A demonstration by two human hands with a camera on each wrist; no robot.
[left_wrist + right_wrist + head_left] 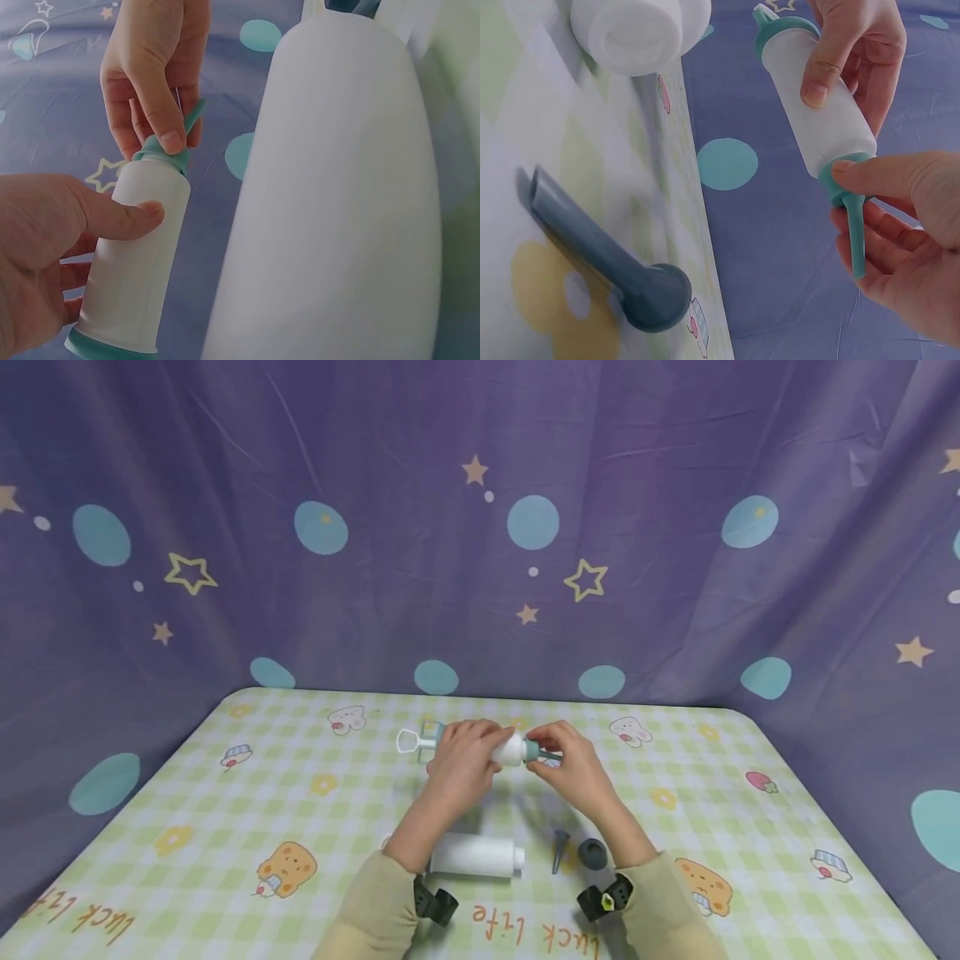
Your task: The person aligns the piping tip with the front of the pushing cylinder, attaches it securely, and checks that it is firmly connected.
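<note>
Creased curtain (420, 568), left hand (463, 762) gripping smooth white cylinder (137, 277), right hand (576, 777) pinching spouted teal cap (856, 225)

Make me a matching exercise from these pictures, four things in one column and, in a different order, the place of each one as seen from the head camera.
Things
1. Teal nozzle
2. Loose white bottle
3. Dark grey nozzle
4. Dark round piece

Places
A. On the tablecloth, between the two other loose items
B. At the right-hand end of the held bottle
C. On the tablecloth, rightmost of the loose items
D. On the tablecloth, leftmost of the loose items

Pairs: 1-B, 2-D, 3-A, 4-C
</note>
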